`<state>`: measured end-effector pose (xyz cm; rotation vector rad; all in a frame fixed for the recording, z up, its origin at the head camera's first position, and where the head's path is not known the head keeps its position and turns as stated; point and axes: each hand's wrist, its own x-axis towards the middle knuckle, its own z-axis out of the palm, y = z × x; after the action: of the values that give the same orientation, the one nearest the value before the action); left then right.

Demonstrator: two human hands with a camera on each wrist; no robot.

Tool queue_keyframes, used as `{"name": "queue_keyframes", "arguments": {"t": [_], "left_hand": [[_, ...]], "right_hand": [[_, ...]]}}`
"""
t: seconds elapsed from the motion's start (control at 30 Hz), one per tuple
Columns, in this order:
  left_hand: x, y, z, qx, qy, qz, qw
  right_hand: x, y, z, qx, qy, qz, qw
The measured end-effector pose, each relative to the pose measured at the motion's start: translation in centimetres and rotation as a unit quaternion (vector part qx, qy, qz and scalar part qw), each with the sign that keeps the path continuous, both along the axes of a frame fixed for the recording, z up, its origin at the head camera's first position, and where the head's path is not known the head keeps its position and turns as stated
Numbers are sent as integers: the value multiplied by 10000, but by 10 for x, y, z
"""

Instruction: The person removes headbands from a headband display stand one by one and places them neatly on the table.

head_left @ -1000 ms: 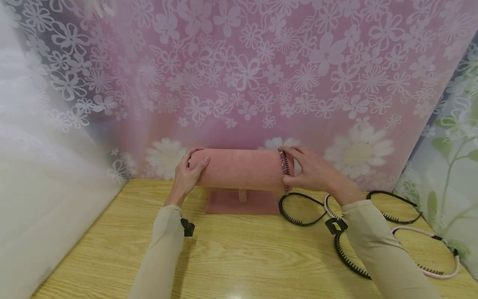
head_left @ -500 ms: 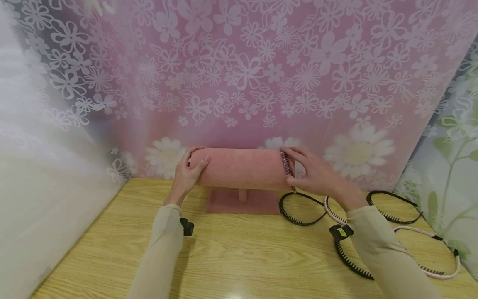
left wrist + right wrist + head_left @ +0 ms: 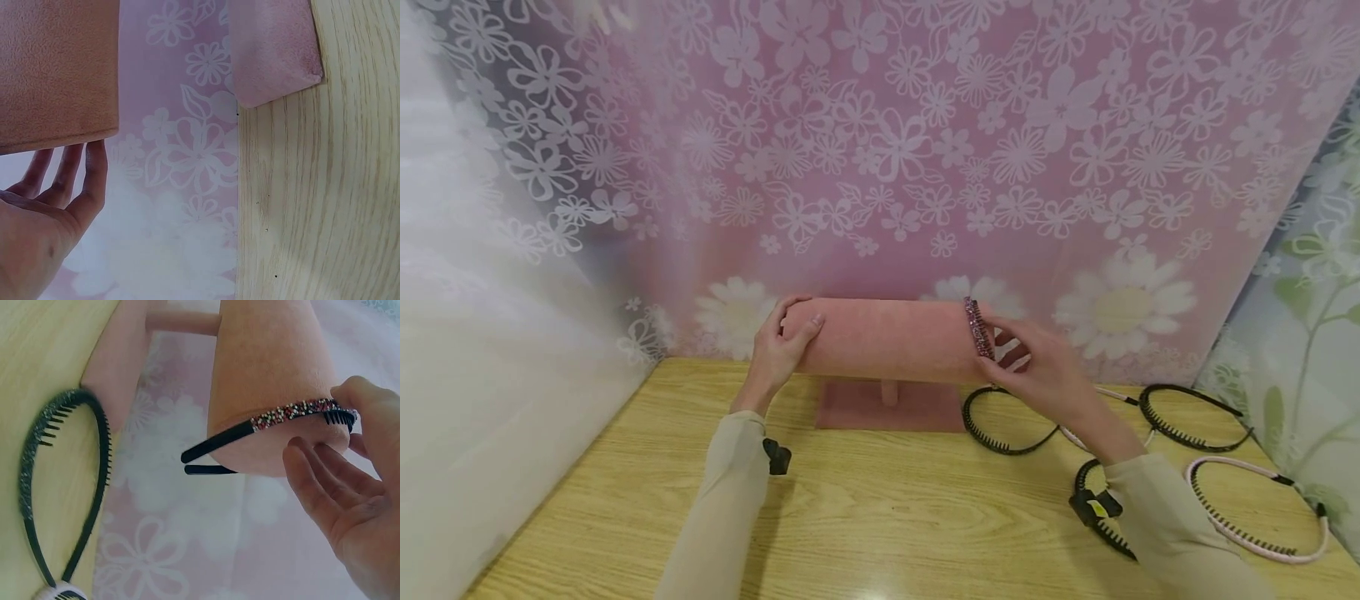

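Observation:
A pink, velvety display stand (image 3: 880, 342) stands at the back of the table, its horizontal roll raised on a short post above a flat base (image 3: 921, 412). At the roll's left end, my left hand (image 3: 777, 350) grips it, thumb in front and fingers around the end. A glittery beaded hair band (image 3: 979, 329) with comb teeth sits at a slant around the right end, its black tips (image 3: 200, 453) projecting below the roll. My right hand (image 3: 1045, 367) is beside this band; its thumb touches the beaded part, and the fingers are spread loosely by the roll's end.
Several toothed hair bands lie on the wooden table (image 3: 865, 517) at the right: a dark one (image 3: 1009, 451) beside the base, a black one (image 3: 1187, 439) farther right, a pink one (image 3: 1247, 546), and another black one (image 3: 1116, 537) partly under my right wrist. Flowered curtain (image 3: 880, 150) hangs behind.
The beaded hair band's lower part has shifted right, leaving it more slanted. My right hand has moved lower and right, its fingers coming away from the top of the band. My left hand stays put.

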<state>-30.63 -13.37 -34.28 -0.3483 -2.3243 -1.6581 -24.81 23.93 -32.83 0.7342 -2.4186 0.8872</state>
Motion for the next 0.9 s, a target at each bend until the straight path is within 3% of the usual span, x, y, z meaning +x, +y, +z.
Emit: {"name": "queue_keyframes", "arguments": {"t": [0.2, 0.33, 0.47, 0.57, 0.9], "left_hand": [[0, 0, 0, 4, -61, 8, 10000], [-9, -2, -9, -5, -6, 56, 10000], [-6, -1, -7, -1, 7, 56, 10000], [1, 1, 1, 11, -51, 29, 10000], [2, 1, 2, 19, -38, 45, 10000]], "right_hand": [[7, -1, -4, -233, -139, -247, 9993], [9, -1, -6, -372, -39, -252, 9990], [10, 0, -8, -575, -68, -204, 9981], [12, 0, -7, -736, -158, -242, 9969], [15, 2, -8, -1098, -294, -298, 9931]]}}
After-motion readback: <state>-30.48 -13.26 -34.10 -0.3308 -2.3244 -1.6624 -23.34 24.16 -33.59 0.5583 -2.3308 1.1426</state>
